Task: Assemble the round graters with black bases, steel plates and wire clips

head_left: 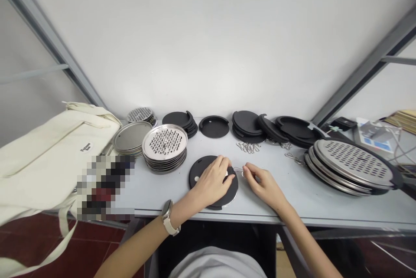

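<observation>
Near the table's front edge lies a black round plate (203, 165), with a pale round spot on its left and a bright metal rim at lower right. My left hand (214, 178) lies over its right half, fingers bent and gripping near the right edge, partly hiding it. Just right of the plate, my right hand (260, 178) is closed in a pinch on a thin wire clip (238, 169). The clip reaches toward the plate's edge; whether it is hooked in is hidden by my fingers.
Stacked round graters (164, 142) and plain metal discs (132, 136) stand at left beside a cream bag (55, 152). Black round holders (247, 122) line the back, with loose wire clips (248, 147) before them. Assembled graters (355, 163) are piled at right.
</observation>
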Motion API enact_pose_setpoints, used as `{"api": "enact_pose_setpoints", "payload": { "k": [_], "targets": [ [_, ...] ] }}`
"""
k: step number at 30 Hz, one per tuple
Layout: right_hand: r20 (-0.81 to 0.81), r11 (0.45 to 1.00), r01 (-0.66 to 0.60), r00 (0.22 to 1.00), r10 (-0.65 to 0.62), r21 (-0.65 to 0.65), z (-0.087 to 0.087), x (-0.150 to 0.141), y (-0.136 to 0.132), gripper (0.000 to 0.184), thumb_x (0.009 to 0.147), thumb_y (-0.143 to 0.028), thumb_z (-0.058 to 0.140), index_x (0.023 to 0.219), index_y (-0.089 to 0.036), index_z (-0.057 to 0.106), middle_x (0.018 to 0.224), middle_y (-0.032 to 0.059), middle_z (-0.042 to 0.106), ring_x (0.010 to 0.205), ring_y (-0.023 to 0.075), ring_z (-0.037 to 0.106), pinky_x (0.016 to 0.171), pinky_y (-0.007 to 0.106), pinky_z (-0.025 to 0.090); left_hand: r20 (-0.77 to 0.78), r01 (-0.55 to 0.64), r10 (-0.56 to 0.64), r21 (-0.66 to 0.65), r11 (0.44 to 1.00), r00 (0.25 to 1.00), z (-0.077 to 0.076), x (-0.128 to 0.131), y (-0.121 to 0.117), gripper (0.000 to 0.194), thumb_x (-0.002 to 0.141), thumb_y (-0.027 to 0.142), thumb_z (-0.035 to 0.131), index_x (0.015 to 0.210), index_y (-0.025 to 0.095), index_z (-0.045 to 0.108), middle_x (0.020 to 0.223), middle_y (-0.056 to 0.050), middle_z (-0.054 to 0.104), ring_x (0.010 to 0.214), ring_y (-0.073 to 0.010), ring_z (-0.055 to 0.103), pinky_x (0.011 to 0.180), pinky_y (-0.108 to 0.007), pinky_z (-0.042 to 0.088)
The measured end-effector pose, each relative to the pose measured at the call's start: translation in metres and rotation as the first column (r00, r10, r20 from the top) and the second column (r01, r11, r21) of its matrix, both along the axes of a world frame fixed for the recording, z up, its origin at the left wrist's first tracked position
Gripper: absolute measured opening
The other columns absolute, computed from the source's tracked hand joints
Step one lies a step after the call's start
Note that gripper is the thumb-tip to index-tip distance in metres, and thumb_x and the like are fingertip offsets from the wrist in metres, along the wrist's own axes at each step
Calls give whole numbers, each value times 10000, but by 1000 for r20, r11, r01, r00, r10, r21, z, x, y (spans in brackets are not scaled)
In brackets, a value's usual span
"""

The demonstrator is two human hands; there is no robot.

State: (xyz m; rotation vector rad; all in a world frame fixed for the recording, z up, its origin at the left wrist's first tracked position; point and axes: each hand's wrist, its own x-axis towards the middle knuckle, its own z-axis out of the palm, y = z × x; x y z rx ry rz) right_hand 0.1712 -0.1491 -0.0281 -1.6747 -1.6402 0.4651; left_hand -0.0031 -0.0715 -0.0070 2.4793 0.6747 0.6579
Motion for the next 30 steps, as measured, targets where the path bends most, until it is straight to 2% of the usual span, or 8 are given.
{"api": "enact_pose_setpoints", "payload": {
  "k": [3, 5, 8, 13, 30],
  "targets": [
    [27, 1000, 13, 1000, -13, -4, -2, -4, 2, 313, 958, -331, 342, 671, -211, 313, 574, -55, 324, 527, 115, 343, 539, 243, 285, -11, -17, 17, -18, 1000, 1000, -3, 0, 0, 105, 871, 210, 513, 954, 196, 451, 956, -28, 524, 865, -180, 549, 780, -325, 470],
    [55, 999, -29, 998, 31, -35, -3, -6, 3, 309, 961, -330, 339, 677, -210, 324, 578, -52, 350, 531, 119, 363, 540, 245, 286, -11, -18, 18, -25, 1000, 1000, -4, 1, 1, 107, 872, 212, 513, 955, 198, 446, 953, -25, 525, 864, -179, 549, 783, -325, 471],
    [101, 993, -96, 990, 103, -69, -4, -7, 3, 315, 966, -324, 334, 673, -210, 325, 583, -41, 384, 561, 132, 406, 556, 252, 293, -20, -22, 21, -19, 1000, 1000, -5, 0, 1, 171, 879, 225, 511, 1039, 199, 456, 977, -32, 526, 893, -186, 551, 804, -331, 472],
    [131, 989, -121, 983, 131, -82, -3, -6, 2, 322, 973, -315, 323, 669, -209, 338, 583, -33, 401, 591, 148, 436, 578, 261, 303, -53, 3, -1, 44, 999, 999, -5, 0, 1, 251, 918, 242, 453, 1166, 218, 483, 1048, -52, 509, 929, -190, 553, 831, -328, 470],
    [36, 991, -112, 993, 114, -70, -1, -7, 2, 333, 973, -340, 330, 668, -206, 332, 592, -46, 380, 544, 120, 375, 545, 250, 293, -84, 9, -5, 46, 999, 996, -4, 0, 1, 184, 934, 257, 433, 1088, 187, 505, 1041, -50, 500, 880, -178, 557, 795, -315, 469]
  ]
}}
